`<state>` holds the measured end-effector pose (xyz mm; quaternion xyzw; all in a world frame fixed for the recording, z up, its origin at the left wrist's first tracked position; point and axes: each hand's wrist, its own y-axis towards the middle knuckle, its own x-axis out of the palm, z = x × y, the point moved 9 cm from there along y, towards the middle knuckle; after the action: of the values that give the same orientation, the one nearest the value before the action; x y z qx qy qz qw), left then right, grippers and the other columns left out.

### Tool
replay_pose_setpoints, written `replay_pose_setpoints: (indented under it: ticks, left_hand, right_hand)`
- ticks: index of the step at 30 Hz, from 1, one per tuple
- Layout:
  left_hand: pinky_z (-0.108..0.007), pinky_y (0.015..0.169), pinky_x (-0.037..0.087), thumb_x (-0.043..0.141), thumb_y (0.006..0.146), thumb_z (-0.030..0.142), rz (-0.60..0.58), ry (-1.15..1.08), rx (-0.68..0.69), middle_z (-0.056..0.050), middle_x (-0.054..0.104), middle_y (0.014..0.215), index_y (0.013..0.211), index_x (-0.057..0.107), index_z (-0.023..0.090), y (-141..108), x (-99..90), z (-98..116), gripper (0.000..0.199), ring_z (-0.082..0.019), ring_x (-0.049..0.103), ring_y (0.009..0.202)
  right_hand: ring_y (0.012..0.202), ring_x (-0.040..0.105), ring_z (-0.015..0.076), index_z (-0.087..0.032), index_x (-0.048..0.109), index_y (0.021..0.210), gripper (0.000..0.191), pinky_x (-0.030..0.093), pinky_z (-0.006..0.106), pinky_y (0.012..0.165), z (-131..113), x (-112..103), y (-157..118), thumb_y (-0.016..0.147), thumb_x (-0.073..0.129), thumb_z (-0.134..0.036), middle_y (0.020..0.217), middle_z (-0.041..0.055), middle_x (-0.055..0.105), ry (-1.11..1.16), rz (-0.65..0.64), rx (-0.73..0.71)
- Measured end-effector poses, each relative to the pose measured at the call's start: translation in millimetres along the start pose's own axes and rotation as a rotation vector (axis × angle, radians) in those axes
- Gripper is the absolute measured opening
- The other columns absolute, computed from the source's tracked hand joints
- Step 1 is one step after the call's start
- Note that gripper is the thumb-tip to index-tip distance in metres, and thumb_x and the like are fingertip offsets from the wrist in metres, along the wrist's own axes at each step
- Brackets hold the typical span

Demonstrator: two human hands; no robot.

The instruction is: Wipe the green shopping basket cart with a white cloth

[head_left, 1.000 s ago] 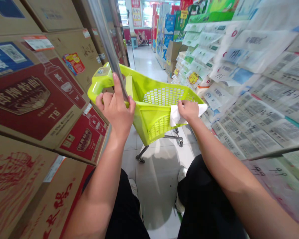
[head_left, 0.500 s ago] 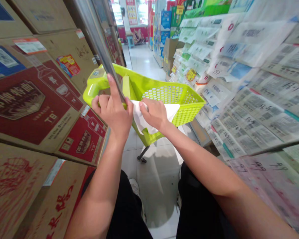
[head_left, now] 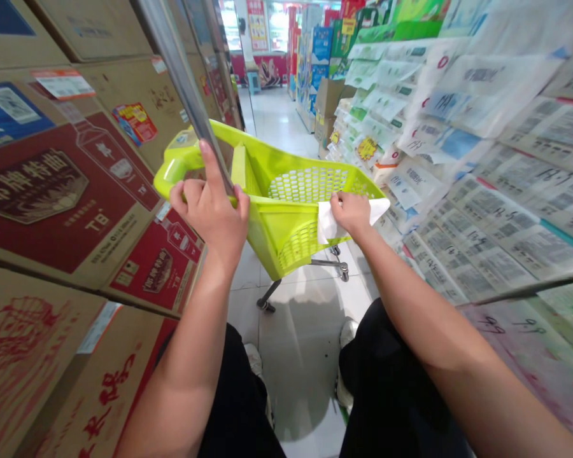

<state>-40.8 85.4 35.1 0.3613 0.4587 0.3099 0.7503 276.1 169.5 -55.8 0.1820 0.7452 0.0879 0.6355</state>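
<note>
A lime-green shopping cart [head_left: 286, 222] with a perforated basket stands in the aisle in front of me. My left hand [head_left: 217, 207] is at its near rim by the handle end, index finger raised along a grey metal pole [head_left: 186, 83], the other fingers curled on the green rim. Farther right, my right hand [head_left: 352, 212] is closed around a white cloth [head_left: 328, 224] and presses it on the basket's near top rim. One corner of the cloth sticks out to the right of the hand.
Stacked cardboard cartons [head_left: 33, 184] line the left side. Packs of tissue paper [head_left: 482, 216] are piled on the right, close to the cart's far end. Beneath the cart are its wheeled legs [head_left: 267, 296]. An open brown box [head_left: 327, 111] stands farther along the aisle.
My right hand has slid right along the cart's rim with the white cloth, away from my left hand. The left hand stays at the pole and rim.
</note>
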Motion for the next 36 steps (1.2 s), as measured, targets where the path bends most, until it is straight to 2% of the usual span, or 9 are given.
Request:
replay_pose_setpoints:
  ticks: [3, 6, 9, 12, 16, 24, 27, 31, 36]
  left_hand:
    - [-0.063, 0.121, 0.025, 0.045, 0.097, 0.037, 0.010, 0.002, -0.006, -0.009, 0.073, 0.097, 0.166, 0.032, 0.010, -4.1, 1.0, 10.0, 0.075, -0.033, 0.059, 0.121]
    - [-0.061, 0.123, 0.025, 0.049, 0.095, 0.033, 0.035, 0.018, -0.002, -0.010, 0.072, 0.097, 0.165, 0.037, 0.010, -7.2, 2.4, 17.3, 0.074, -0.034, 0.060, 0.119]
    - [-0.060, 0.123, 0.027, 0.050, 0.095, 0.034, 0.045, 0.034, 0.014, -0.009, 0.070, 0.093, 0.164, 0.038, 0.012, -8.5, 3.0, 20.6, 0.073, -0.032, 0.061, 0.114]
    - [-0.060, 0.121, 0.032, 0.047, 0.098, 0.034, 0.030, 0.031, 0.026, -0.009, 0.068, 0.092, 0.165, 0.037, 0.010, -7.9, 2.3, 17.7, 0.071, -0.032, 0.060, 0.113]
    - [-0.061, 0.121, 0.030, 0.046, 0.100, 0.035, -0.020, -0.027, 0.031, -0.013, 0.069, 0.097, 0.164, 0.036, 0.007, -4.8, 2.2, 8.2, 0.071, -0.035, 0.059, 0.116]
    - [-0.062, 0.123, 0.025, 0.049, 0.097, 0.035, -0.039, -0.072, -0.020, -0.012, 0.070, 0.101, 0.166, 0.034, 0.013, 0.9, 1.4, -4.8, 0.074, -0.036, 0.058, 0.123]
    - [-0.062, 0.121, 0.027, 0.050, 0.096, 0.033, -0.022, -0.033, -0.020, -0.014, 0.071, 0.100, 0.164, 0.039, 0.012, 0.9, 0.9, 0.7, 0.072, -0.037, 0.059, 0.121]
    - [-0.063, 0.123, 0.024, 0.051, 0.095, 0.032, -0.032, -0.058, -0.083, -0.012, 0.071, 0.104, 0.162, 0.041, 0.015, -1.0, 3.8, 5.7, 0.070, -0.037, 0.057, 0.126]
    - [-0.061, 0.122, 0.025, 0.050, 0.095, 0.029, -0.025, -0.023, -0.059, -0.014, 0.071, 0.102, 0.166, 0.034, 0.012, -4.1, 7.5, 14.1, 0.075, -0.036, 0.057, 0.123]
  right_hand:
    - [0.099, 0.072, 0.0290, -0.018, 0.081, 0.108, 0.055, 0.039, 0.035, 0.082, -31.7, -4.6, -6.9, 0.107, 0.033, -0.044, 0.104, 0.0141, 0.081, 0.068, 0.024, -0.033]
    - [0.093, 0.071, 0.0265, -0.021, 0.080, 0.103, 0.053, 0.038, 0.034, 0.078, -83.5, -17.5, -20.3, 0.108, 0.033, -0.045, 0.100, 0.0104, 0.081, 0.180, 0.051, -0.083]
    - [0.087, 0.069, 0.0230, -0.024, 0.078, 0.099, 0.056, 0.038, 0.032, 0.077, -139.6, -37.8, -38.3, 0.111, 0.027, -0.045, 0.097, 0.0063, 0.079, 0.308, 0.082, -0.226]
    - [0.085, 0.067, 0.0208, -0.024, 0.075, 0.094, 0.056, 0.037, 0.031, 0.076, -168.2, -49.8, -49.7, 0.112, 0.025, -0.043, 0.095, 0.0043, 0.078, 0.357, 0.080, -0.330]
    - [0.084, 0.068, 0.0232, -0.023, 0.075, 0.096, 0.057, 0.038, 0.031, 0.073, -153.3, -39.0, -41.0, 0.110, 0.027, -0.051, 0.092, 0.0072, 0.077, 0.280, 0.033, -0.308]
    - [0.098, 0.072, 0.0321, -0.019, 0.079, 0.101, 0.050, 0.043, 0.035, 0.077, -36.8, -0.4, -0.9, 0.104, 0.038, -0.048, 0.100, 0.0159, 0.079, 0.057, -0.029, -0.028]
    - [0.102, 0.071, 0.0327, -0.019, 0.075, 0.105, 0.042, 0.044, 0.037, 0.083, -12.6, 1.0, 5.1, 0.102, 0.042, -0.045, 0.107, 0.0152, 0.079, 0.069, 0.018, -0.004]
    - [0.104, 0.070, 0.0313, -0.021, 0.069, 0.114, 0.039, 0.044, 0.038, 0.089, -26.8, -3.4, 3.3, 0.103, 0.043, -0.048, 0.113, 0.0109, 0.079, 0.200, 0.059, -0.027]
    - [0.103, 0.072, 0.0307, -0.025, 0.074, 0.107, 0.053, 0.045, 0.036, 0.085, -100.2, -18.5, -15.1, 0.106, 0.035, -0.061, 0.110, 0.0081, 0.080, 0.310, -0.054, -0.138]
